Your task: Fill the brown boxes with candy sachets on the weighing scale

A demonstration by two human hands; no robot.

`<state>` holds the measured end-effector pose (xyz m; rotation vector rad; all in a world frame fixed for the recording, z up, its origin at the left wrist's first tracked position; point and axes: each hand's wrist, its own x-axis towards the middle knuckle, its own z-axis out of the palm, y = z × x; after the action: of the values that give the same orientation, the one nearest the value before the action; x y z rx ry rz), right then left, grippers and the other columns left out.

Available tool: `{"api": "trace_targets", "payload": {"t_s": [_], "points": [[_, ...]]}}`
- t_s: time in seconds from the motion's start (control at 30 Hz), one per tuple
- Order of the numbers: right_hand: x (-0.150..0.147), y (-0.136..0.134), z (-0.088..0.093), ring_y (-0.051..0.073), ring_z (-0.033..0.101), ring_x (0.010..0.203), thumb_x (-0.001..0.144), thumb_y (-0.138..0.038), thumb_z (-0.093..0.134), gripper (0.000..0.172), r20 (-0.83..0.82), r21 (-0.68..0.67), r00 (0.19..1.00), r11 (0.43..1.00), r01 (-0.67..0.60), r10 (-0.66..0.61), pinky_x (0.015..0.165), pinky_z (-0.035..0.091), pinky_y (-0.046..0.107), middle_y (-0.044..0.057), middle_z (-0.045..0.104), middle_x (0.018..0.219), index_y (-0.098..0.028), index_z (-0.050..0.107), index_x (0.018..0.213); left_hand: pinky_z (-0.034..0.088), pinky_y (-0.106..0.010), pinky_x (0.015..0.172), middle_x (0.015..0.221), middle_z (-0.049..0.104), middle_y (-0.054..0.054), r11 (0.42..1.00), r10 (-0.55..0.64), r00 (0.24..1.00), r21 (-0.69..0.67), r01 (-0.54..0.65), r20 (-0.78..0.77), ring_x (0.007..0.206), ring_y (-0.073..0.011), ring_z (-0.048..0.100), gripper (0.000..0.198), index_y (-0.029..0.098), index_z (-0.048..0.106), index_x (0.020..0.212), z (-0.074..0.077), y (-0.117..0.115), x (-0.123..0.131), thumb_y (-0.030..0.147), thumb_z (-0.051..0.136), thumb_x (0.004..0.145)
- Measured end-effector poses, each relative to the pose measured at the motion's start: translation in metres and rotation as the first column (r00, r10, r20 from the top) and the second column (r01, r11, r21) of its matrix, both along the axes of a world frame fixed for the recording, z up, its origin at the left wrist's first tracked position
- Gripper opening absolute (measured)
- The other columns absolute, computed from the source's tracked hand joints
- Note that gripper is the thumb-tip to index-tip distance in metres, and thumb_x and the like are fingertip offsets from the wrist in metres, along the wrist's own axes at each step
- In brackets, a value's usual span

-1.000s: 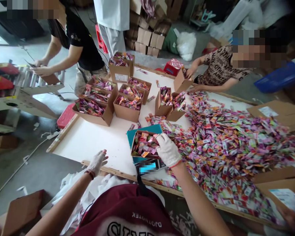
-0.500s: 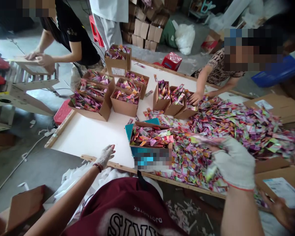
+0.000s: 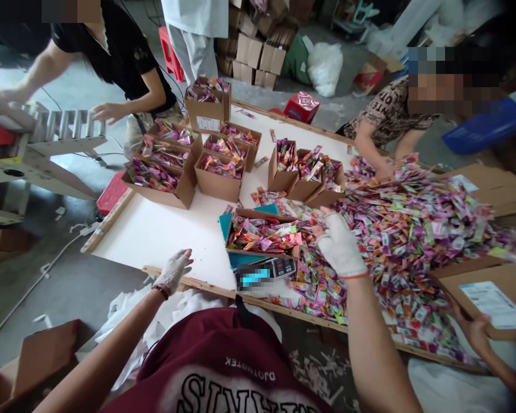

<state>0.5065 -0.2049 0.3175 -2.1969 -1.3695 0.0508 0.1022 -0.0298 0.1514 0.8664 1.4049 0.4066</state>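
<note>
My left hand [image 3: 175, 269], in a white glove with bare fingertips, hovers over the table's near edge, fingers stretched and holding nothing. To the right of an open carton [image 3: 262, 252] is my right hand [image 3: 341, 244], also gloved, above the packets. Its fingertips are apart and point at the carton; nothing shows in them. Small colourful sachets [image 3: 264, 234] fill that carton, which sits on the teal pan of a digital scale [image 3: 264, 273] with a lit, blurred display. A wide heap of loose sachets [image 3: 413, 229] covers the right side of the table.
Several filled cartons [image 3: 219, 182] stand on the white table [image 3: 167, 229] beyond the scale. Across it, a person's hand [image 3: 384, 172] reaches into the heap. At right, another person's hand [image 3: 477, 332] holds a labelled carton [image 3: 494, 298]. A third person stands by a roller conveyor [image 3: 69, 126].
My right hand has moved left from over the heap towards the carton; the sachets it held no longer show. The person opposite moved a hand from a carton to the heap.
</note>
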Motion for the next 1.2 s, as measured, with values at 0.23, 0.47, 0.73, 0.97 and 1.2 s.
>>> {"api": "trace_targets", "payload": {"t_s": [0.23, 0.47, 0.73, 0.97, 1.2], "points": [[-0.018, 0.036, 0.003, 0.025, 0.062, 0.097, 0.084, -0.028, 0.055, 0.02, -0.056, -0.227, 0.992, 0.967, -0.12, 0.111, 0.092, 0.05, 0.04, 0.01, 0.066, 0.098, -0.019, 0.073, 0.089, 0.054, -0.038, 0.09, 0.136, 0.06, -0.018, 0.999, 0.027, 1.0, -0.017, -0.027, 0.002, 0.119, -0.0299, 0.064, 0.057, 0.017, 0.061, 0.116, 0.004, -0.017, -0.008, 0.055, 0.075, 0.076], [-0.006, -0.014, 0.043, 0.023, 0.063, 0.084, 0.082, -0.035, 0.057, 0.02, -0.102, -0.064, 0.986, 0.99, 0.129, -0.135, 0.083, 0.048, 0.036, 0.004, 0.07, 0.087, -0.023, 0.072, 0.085, 0.054, -0.037, 0.089, 0.134, 0.061, -0.019, 0.999, 0.023, 1.0, -0.032, -0.023, -0.011, 0.116, -0.0298, 0.066, 0.06, 0.016, 0.063, 0.114, 0.0, -0.023, -0.012, 0.055, 0.079, 0.071], [0.026, -0.091, 0.052, 0.032, 0.061, 0.103, 0.084, -0.049, 0.061, 0.038, 0.223, -0.124, 0.923, 0.931, 0.344, -0.312, 0.089, 0.049, 0.047, 0.015, 0.065, 0.11, -0.023, 0.071, 0.109, 0.053, -0.038, 0.089, 0.133, 0.061, -0.019, 0.999, -0.022, 1.0, -0.046, 0.023, 0.005, 0.113, -0.0297, 0.066, 0.067, 0.015, 0.063, 0.116, -0.007, -0.021, 0.003, 0.058, 0.08, 0.068], [-0.004, 0.013, -0.017, 0.02, 0.064, 0.09, 0.084, -0.03, 0.054, 0.047, -0.236, -0.121, 0.964, 0.988, 0.1, -0.127, 0.087, 0.053, 0.037, 0.01, 0.068, 0.119, -0.018, 0.064, 0.128, 0.053, -0.04, 0.088, 0.121, 0.065, -0.017, 0.996, -0.081, 0.997, -0.04, 0.082, 0.008, 0.108, -0.0289, 0.068, 0.067, 0.015, 0.065, 0.112, -0.001, -0.018, 0.018, 0.059, 0.082, 0.065], [0.01, 0.025, 0.004, 0.024, 0.063, 0.09, 0.087, -0.035, 0.05, 0.028, -0.05, 0.021, 0.976, 0.977, 0.212, -0.211, 0.087, 0.048, 0.036, 0.009, 0.072, 0.09, -0.019, 0.073, 0.093, 0.054, -0.038, 0.089, 0.134, 0.061, -0.019, 0.999, -0.039, 0.999, -0.036, 0.039, 0.004, 0.114, -0.0299, 0.066, 0.063, 0.016, 0.063, 0.115, 0.004, -0.019, 0.005, 0.055, 0.081, 0.069]]}}
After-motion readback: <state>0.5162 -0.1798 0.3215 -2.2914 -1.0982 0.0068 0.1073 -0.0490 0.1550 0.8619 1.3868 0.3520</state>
